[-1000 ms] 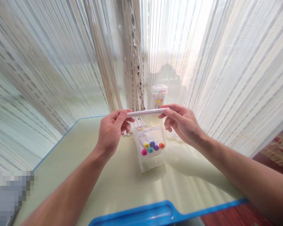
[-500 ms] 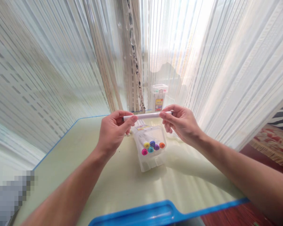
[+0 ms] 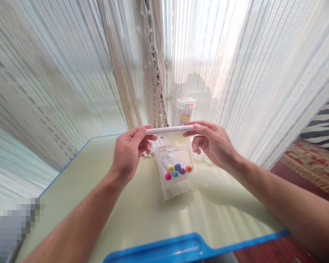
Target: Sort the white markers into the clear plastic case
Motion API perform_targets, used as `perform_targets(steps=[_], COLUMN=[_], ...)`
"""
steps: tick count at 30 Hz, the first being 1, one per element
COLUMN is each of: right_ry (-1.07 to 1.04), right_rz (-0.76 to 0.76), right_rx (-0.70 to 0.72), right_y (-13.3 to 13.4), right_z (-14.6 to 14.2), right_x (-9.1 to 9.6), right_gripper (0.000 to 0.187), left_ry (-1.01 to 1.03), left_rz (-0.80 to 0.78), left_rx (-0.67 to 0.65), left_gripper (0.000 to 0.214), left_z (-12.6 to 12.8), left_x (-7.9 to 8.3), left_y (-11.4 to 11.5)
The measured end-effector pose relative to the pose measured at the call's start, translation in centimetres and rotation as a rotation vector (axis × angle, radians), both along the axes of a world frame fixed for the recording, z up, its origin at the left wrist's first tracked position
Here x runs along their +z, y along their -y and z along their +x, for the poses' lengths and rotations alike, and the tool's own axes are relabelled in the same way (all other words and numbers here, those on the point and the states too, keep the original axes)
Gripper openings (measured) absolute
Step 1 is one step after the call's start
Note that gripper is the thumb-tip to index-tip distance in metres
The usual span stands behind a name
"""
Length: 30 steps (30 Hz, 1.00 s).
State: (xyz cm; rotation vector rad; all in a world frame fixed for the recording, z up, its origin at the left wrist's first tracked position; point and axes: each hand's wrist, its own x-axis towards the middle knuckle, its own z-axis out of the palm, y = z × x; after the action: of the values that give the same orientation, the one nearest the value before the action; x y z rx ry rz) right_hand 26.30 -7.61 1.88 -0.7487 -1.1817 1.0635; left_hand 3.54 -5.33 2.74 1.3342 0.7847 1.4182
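One white marker (image 3: 166, 130): held it nearly level between both hands, off the counter (image 3: 98, 204), in view just over the far end of the open translucent case (image 3: 170, 191). Pinched its left end with the thumb and forefinger of the left hand (image 3: 127, 153), up and to the left of the case, with the lower fingers loosely bent. Pinched its other end with the thumb and fingertips of the right hand (image 3: 214, 142), up and to the right of the case, close by a thin seam on the barrel, with the lower fingers curled inward. Could not see either tip of the marker, with fingers over both.

Counted six coloured caps (image 3: 175, 174) at the near side of the case: pink, teal, yellow, blue, purple and orange. Noticed small pen ends (image 3: 146, 155) beyond the case to its left, partly hidden by the left hand, and clear plastic (image 3: 204, 157) beyond it to its right. Saw a second case (image 3: 185, 111) upright behind the first, with a yellow label. Had a blue tray (image 3: 159, 252) in front of the case, and string curtains (image 3: 230, 91) behind it.
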Motion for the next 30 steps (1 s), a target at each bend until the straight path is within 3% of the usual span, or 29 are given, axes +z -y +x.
perform_targets(steps=[24, 30], right_ry=[0.043, 0.026], right_rz=[0.026, 0.012], right_rx=[0.014, 0.011], right_y=[-0.23, -0.13], right_z=[-0.11, -0.16], right_x=[-0.43, -0.3], right_gripper=[0.031, 0.028], left_ry=[-0.143, -0.118], left_rz=[0.156, 0.141], left_rx=[0.009, 0.017], left_gripper=[0.033, 0.026], left_z=[-0.14, 0.0], left_x=[-0.47, -0.4], left_y=[-0.02, -0.04])
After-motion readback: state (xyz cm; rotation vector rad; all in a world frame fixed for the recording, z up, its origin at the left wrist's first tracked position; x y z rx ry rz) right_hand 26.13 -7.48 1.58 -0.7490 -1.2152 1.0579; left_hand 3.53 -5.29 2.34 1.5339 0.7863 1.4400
